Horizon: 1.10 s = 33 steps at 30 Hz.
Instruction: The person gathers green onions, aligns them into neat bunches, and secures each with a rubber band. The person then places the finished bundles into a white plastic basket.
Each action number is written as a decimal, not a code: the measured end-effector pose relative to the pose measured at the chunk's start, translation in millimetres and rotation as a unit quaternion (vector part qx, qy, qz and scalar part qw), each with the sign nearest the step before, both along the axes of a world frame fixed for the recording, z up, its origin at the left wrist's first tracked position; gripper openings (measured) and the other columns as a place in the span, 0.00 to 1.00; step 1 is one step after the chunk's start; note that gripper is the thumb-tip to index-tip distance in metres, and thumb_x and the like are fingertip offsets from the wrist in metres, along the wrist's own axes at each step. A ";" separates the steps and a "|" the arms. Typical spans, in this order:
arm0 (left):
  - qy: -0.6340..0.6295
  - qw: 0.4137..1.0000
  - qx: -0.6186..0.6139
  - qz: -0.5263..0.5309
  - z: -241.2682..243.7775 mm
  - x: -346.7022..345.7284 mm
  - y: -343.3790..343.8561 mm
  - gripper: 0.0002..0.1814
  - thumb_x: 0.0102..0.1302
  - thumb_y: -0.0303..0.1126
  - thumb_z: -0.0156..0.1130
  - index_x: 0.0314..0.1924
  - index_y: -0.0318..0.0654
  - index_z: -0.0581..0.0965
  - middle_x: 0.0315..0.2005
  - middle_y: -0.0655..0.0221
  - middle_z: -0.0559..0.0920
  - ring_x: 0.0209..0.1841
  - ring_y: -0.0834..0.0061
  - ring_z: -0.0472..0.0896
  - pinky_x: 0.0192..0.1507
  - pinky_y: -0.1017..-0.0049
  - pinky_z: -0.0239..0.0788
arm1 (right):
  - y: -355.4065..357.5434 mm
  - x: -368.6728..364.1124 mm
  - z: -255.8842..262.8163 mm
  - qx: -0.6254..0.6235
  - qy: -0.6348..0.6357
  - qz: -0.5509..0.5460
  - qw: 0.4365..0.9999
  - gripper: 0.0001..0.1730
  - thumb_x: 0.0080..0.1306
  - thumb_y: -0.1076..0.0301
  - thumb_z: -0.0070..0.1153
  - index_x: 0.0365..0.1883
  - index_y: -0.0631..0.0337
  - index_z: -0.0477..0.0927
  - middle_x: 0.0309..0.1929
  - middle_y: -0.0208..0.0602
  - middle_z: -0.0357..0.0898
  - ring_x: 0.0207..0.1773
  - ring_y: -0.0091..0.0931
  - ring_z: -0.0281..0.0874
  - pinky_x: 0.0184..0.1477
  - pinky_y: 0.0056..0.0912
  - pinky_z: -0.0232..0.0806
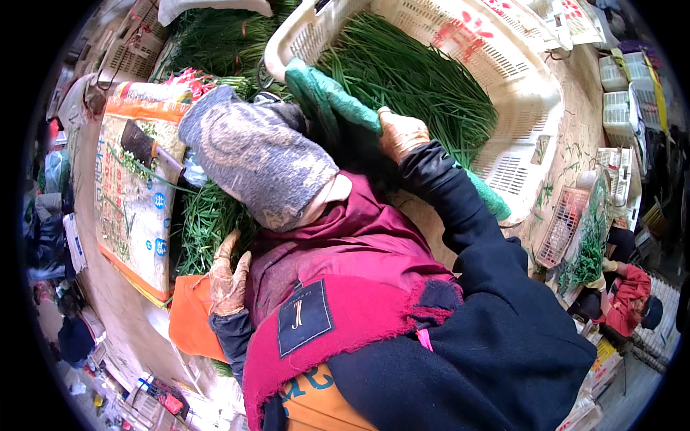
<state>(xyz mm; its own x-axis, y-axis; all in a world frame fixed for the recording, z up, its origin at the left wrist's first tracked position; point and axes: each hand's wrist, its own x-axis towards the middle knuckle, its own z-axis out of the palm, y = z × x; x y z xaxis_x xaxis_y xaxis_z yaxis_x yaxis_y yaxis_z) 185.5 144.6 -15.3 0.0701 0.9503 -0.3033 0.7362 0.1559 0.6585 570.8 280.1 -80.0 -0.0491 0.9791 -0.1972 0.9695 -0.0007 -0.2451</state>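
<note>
My right hand, in a tan glove, grips a rolled green cloth over the near edge of a white plastic crate. Long green leafy stalks lie inside that crate. My left hand, gloved too, hangs beside my maroon apron with its fingers apart, at the near end of a heap of cut greens. A grey patterned cloth covers my lap. To its left, a cleaver with a dark blade rests on a printed sack, among chopped green bits.
More bundled greens lie beyond my lap. An orange object is beside my left wrist. At the right stand a small pink crate and stacked white crates. A person in red sits there, holding greens.
</note>
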 end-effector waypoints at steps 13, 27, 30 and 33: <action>-0.071 0.991 0.015 0.111 6.2 36.4 46.9 0.16 0.62 0.24 0.58 0.51 0.32 0.75 0.40 0.62 0.82 0.43 0.73 0.79 0.49 0.76 0.68 | -54.0 -28.7 6.5 -0.027 0.013 0.074 0.997 0.13 0.61 0.72 0.45 0.42 0.73 0.70 0.25 0.46 0.80 0.28 0.36 0.82 0.27 0.38 0.73; -0.008 0.959 0.283 0.020 61.1 103.9 126.7 0.17 0.64 0.19 0.53 0.54 0.32 0.74 0.51 0.60 0.77 0.54 0.69 0.75 0.59 0.72 0.62 | 56.5 31.2 -1.1 -0.308 0.600 -0.046 0.737 0.21 0.64 0.55 0.54 0.45 0.64 0.78 0.31 0.35 0.80 0.35 0.25 0.77 0.42 0.28 0.70; 0.053 0.924 0.293 -0.240 52.4 170.3 142.1 0.18 0.57 0.23 0.57 0.49 0.38 0.76 0.48 0.54 0.78 0.53 0.63 0.76 0.58 0.67 0.65 | 111.3 25.7 -97.0 -0.163 0.525 -0.109 0.828 0.18 0.63 0.62 0.54 0.46 0.65 0.77 0.39 0.39 0.80 0.43 0.27 0.77 0.48 0.29 0.69; 0.061 0.921 0.158 -0.351 12.5 211.9 142.9 0.31 0.54 0.33 0.63 0.59 0.40 0.68 0.60 0.53 0.67 0.64 0.57 0.64 0.66 0.61 0.52 | 160.7 -1.8 -133.6 -0.069 0.415 -0.100 0.901 0.21 0.61 0.60 0.54 0.49 0.65 0.76 0.48 0.47 0.78 0.52 0.35 0.75 0.55 0.34 0.66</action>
